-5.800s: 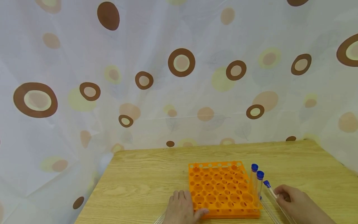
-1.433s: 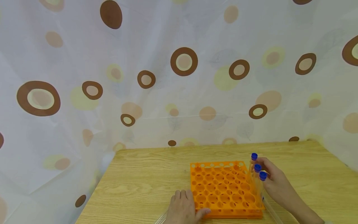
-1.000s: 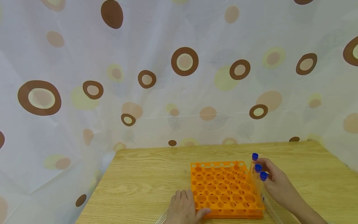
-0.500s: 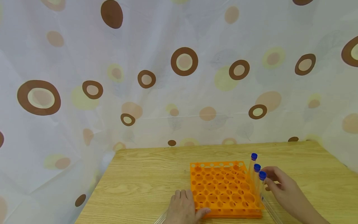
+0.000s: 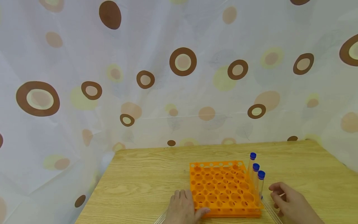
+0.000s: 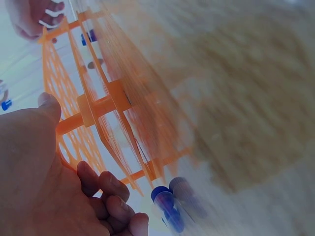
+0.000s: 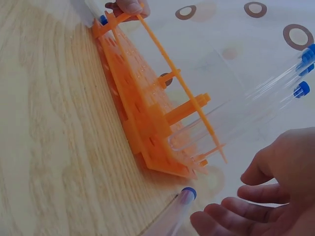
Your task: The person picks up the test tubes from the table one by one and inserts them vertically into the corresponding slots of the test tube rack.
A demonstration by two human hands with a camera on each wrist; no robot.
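Observation:
An orange test tube rack (image 5: 227,212) stands on the wooden table. Three clear test tubes with blue caps, the nearest test tube (image 5: 261,183) among them, stand upright in its right-hand column. My left hand (image 5: 181,207) grips the rack's near left corner, thumb over the front edge and fingers along the side. To the right of the tubes is my right hand (image 5: 293,203), apart from them, its fingers loosely bent and holding nothing. Just below that hand, a capped tube (image 7: 173,210) lies on the table in the right wrist view.
More clear tubes (image 5: 160,218) lie by my left hand, partly hidden; two blue-capped ends (image 6: 162,194) show in the left wrist view. The table (image 5: 145,174) extends behind and left of the rack. A patterned curtain (image 5: 156,102) hangs along its back and sides.
Earlier my right hand held a lying capped tube; it then stood in the rack as the third upright one. The hand has since let go and drawn back right and nearer. Left hand unchanged.

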